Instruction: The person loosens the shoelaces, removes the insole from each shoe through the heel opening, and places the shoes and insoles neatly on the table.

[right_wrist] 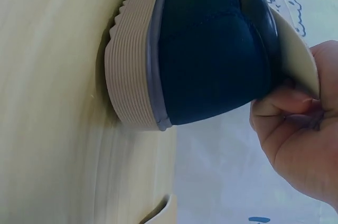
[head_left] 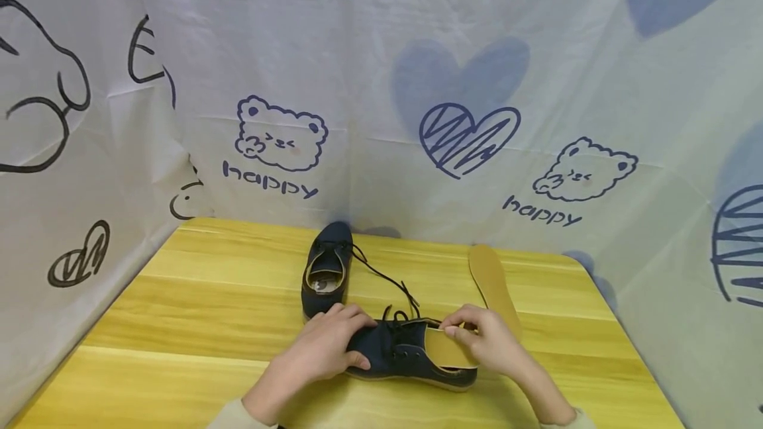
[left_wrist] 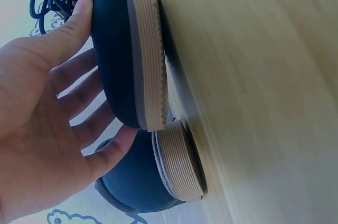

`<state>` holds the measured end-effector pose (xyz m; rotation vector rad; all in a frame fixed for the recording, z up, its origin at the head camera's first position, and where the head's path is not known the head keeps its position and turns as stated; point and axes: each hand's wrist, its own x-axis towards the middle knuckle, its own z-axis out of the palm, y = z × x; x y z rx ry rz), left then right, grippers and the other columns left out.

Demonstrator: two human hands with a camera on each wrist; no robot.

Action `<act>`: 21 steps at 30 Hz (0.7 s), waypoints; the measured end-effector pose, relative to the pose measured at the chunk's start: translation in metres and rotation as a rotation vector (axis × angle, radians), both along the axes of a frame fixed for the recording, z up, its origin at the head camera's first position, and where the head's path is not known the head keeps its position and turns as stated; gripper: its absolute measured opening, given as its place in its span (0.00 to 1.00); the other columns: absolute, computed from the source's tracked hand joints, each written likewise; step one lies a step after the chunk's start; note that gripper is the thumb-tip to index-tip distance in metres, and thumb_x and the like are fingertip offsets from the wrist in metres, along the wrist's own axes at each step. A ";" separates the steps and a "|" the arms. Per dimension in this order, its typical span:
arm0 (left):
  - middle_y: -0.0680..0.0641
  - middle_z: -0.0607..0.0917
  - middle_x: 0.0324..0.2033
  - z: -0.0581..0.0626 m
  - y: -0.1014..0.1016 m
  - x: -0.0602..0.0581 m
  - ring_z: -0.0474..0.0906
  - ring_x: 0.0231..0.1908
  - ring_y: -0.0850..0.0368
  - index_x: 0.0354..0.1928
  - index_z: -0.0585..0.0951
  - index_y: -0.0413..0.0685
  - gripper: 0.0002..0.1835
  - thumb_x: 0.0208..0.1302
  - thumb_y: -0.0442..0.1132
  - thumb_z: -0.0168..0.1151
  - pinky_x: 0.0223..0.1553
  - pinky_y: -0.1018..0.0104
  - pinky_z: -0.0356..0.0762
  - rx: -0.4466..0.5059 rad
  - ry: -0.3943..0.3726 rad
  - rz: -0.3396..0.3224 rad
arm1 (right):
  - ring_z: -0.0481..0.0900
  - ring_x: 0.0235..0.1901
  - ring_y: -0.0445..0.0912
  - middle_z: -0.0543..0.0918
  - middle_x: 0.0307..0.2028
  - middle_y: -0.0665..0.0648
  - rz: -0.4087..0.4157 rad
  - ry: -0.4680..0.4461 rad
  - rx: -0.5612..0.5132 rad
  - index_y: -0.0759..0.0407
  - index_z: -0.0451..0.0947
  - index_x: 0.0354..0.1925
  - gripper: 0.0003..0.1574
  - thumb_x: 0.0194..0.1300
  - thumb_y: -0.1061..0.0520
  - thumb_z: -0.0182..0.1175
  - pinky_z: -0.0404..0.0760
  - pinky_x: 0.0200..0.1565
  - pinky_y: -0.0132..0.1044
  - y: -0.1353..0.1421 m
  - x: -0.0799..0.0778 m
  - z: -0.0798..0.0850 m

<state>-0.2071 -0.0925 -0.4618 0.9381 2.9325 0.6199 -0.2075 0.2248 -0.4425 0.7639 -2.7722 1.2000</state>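
Note:
A dark blue lace-up shoe lies sideways on the table, toe to the left. My left hand grips its toe end, thumb on the near side and fingers across the far side; the left wrist view shows the thumb on the upper. At the heel opening, my right hand pinches a tan insole. Part of the insole is inside the shoe, its front hidden; in the right wrist view its rear end sticks out above the heel, between thumb and fingers.
The matching shoe stands behind my left hand, toe toward the back, a loose black lace trailing right. A second tan insole lies behind my right hand. A printed white cloth hangs around the wooden table.

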 end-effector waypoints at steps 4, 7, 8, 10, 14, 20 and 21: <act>0.52 0.81 0.59 -0.001 0.001 0.000 0.75 0.56 0.49 0.62 0.83 0.57 0.32 0.56 0.56 0.78 0.49 0.49 0.77 0.002 -0.014 -0.004 | 0.76 0.33 0.38 0.86 0.39 0.50 -0.014 -0.033 -0.019 0.56 0.89 0.41 0.05 0.72 0.60 0.66 0.78 0.36 0.33 0.007 0.002 0.001; 0.52 0.81 0.59 0.000 0.001 0.000 0.75 0.56 0.49 0.62 0.83 0.57 0.32 0.55 0.56 0.79 0.49 0.48 0.77 0.005 -0.014 -0.001 | 0.75 0.31 0.39 0.85 0.37 0.49 -0.022 -0.028 -0.020 0.55 0.89 0.41 0.06 0.71 0.62 0.66 0.78 0.34 0.33 0.012 0.003 0.000; 0.52 0.82 0.59 0.000 0.001 0.000 0.76 0.55 0.49 0.62 0.83 0.57 0.32 0.55 0.55 0.79 0.49 0.48 0.77 0.007 -0.011 0.000 | 0.74 0.31 0.39 0.85 0.37 0.48 -0.020 -0.021 -0.020 0.55 0.89 0.41 0.06 0.71 0.62 0.66 0.78 0.33 0.33 0.013 0.003 0.000; 0.52 0.82 0.59 0.001 0.001 0.000 0.76 0.55 0.49 0.61 0.83 0.56 0.31 0.55 0.55 0.79 0.48 0.49 0.77 0.008 -0.005 0.002 | 0.74 0.31 0.39 0.85 0.37 0.48 -0.012 -0.004 -0.019 0.54 0.89 0.41 0.06 0.71 0.61 0.66 0.78 0.33 0.32 0.015 0.003 0.000; 0.52 0.82 0.59 0.001 0.000 -0.001 0.76 0.55 0.49 0.61 0.83 0.56 0.31 0.56 0.56 0.79 0.48 0.50 0.77 0.009 0.003 -0.003 | 0.75 0.32 0.38 0.84 0.37 0.47 0.025 0.056 -0.005 0.53 0.89 0.42 0.05 0.71 0.61 0.66 0.80 0.34 0.32 0.018 0.004 -0.002; 0.52 0.82 0.58 -0.001 0.000 -0.002 0.76 0.55 0.49 0.61 0.83 0.57 0.31 0.56 0.56 0.79 0.48 0.50 0.77 0.007 0.004 -0.002 | 0.80 0.41 0.40 0.84 0.46 0.47 0.116 0.259 0.056 0.51 0.87 0.49 0.11 0.69 0.61 0.69 0.84 0.40 0.36 0.020 0.008 -0.003; 0.53 0.82 0.58 -0.002 0.000 -0.002 0.76 0.55 0.49 0.62 0.83 0.57 0.31 0.56 0.56 0.78 0.48 0.49 0.77 0.006 0.002 -0.002 | 0.81 0.45 0.42 0.84 0.49 0.48 0.132 0.302 0.087 0.51 0.87 0.51 0.13 0.69 0.60 0.69 0.85 0.42 0.38 0.021 0.010 -0.002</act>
